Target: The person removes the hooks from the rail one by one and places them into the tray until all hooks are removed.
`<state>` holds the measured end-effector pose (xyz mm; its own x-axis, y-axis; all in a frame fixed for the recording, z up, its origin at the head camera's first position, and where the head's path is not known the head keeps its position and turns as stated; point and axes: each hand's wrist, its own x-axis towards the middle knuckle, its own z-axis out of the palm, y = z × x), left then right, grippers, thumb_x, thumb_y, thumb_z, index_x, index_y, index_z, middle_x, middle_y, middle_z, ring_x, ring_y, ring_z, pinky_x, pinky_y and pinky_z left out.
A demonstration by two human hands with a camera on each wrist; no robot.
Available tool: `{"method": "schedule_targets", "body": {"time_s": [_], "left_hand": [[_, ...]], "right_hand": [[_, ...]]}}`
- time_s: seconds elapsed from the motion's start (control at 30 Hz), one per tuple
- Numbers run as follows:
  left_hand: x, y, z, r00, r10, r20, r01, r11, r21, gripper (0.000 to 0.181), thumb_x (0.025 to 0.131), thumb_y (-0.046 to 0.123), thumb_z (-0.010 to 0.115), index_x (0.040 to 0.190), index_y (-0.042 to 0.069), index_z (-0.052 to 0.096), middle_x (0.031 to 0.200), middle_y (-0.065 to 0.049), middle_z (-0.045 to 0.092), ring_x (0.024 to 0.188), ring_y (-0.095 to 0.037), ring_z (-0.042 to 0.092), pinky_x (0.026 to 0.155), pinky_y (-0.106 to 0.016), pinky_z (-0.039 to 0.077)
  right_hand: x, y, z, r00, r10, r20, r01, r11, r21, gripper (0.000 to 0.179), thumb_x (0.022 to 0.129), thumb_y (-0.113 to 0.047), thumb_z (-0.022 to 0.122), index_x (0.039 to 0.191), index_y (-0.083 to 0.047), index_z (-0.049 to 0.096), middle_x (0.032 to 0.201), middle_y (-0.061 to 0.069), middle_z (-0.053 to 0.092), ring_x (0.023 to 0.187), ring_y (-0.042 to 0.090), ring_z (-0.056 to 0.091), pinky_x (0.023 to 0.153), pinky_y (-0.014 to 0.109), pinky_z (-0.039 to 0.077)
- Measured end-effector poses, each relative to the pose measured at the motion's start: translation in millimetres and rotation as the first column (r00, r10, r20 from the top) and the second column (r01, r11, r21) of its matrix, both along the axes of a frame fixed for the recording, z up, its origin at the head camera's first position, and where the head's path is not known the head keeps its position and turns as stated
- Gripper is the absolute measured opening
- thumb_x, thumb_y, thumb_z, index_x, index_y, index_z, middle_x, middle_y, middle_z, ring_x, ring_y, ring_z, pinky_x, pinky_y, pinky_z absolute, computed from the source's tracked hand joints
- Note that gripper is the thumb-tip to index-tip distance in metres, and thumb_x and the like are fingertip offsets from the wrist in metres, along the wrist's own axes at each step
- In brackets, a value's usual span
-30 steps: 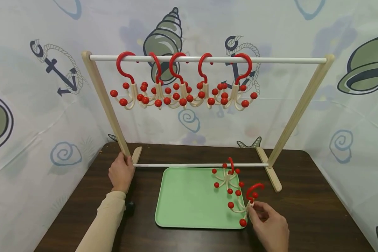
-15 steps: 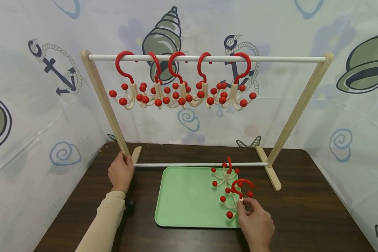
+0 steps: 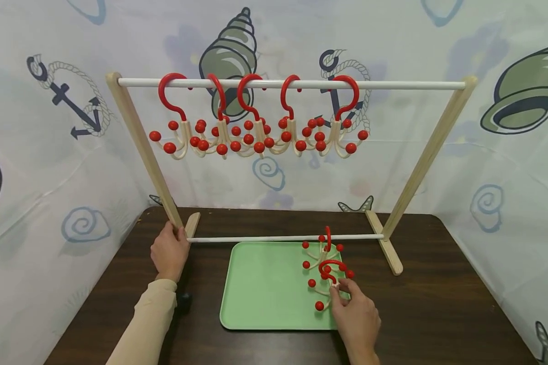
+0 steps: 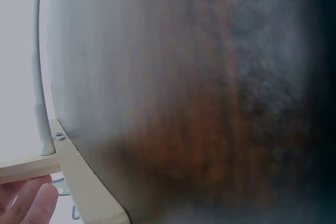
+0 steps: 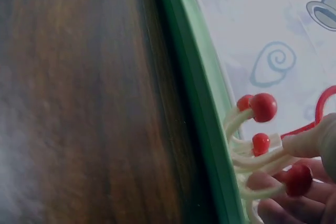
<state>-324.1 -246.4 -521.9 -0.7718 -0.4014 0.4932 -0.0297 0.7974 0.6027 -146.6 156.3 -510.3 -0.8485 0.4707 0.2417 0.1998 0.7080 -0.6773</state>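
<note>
My right hand (image 3: 358,317) pinches a cream multi-prong hanger (image 5: 264,107) by its neck, between thumb and fingers. This hanger has a red hook on top and red balls on its curved prong tips. It stands over the right part of a green tray (image 3: 269,286), its prongs low at the tray. Just behind it, a second hanger (image 3: 328,241) of the same kind sits on the tray, partly covered by the held one. My left hand (image 3: 170,253) grips the foot of the rack's left wooden post (image 3: 141,144); some fingertips show behind the wood in the left wrist view.
Several matching hangers (image 3: 335,137) hang in a row from the white top rod (image 3: 406,85), left and middle. A lower white rod (image 3: 255,239) runs along the tray's back edge. The right wooden post (image 3: 426,157) and foot (image 3: 389,253) stand on the dark table (image 3: 447,304).
My right hand has carried the hanger left and slightly up over the tray, nearer the second hanger. The left hand keeps its grip on the post. The head view has shifted slightly.
</note>
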Motion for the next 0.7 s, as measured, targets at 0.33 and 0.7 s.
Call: {"method": "schedule_targets", "body": {"time_s": [0.33, 0.7], "left_hand": [[2.5, -0.7, 1.7, 1.000, -0.015, -0.020, 0.014, 1.000, -0.016, 0.020, 0.096, 0.021, 0.059, 0.099, 0.001, 0.059, 0.081, -0.018, 0.063, 0.071, -0.045, 0.062, 0.060, -0.060, 0.042], [1.6, 0.2, 1.9, 1.000, -0.014, -0.022, 0.013, 1.000, -0.022, 0.019, 0.096, 0.020, 0.059, 0.099, 0.002, 0.059, 0.081, -0.017, 0.063, 0.071, -0.046, 0.062, 0.059, -0.060, 0.042]], "right_hand": [[4.9, -3, 0.4, 0.996, 0.042, 0.073, -0.039, 0.998, -0.039, 0.033, 0.085, -0.031, 0.075, 0.114, -0.016, 0.072, 0.099, 0.002, 0.075, 0.069, 0.010, 0.071, 0.058, 0.041, 0.047], [18.3, 14, 28.5, 0.995, 0.060, 0.078, -0.058, 0.998, -0.023, 0.025, 0.084, -0.031, 0.076, 0.105, -0.017, 0.076, 0.090, -0.002, 0.074, 0.066, 0.009, 0.065, 0.059, 0.040, 0.046]]}}
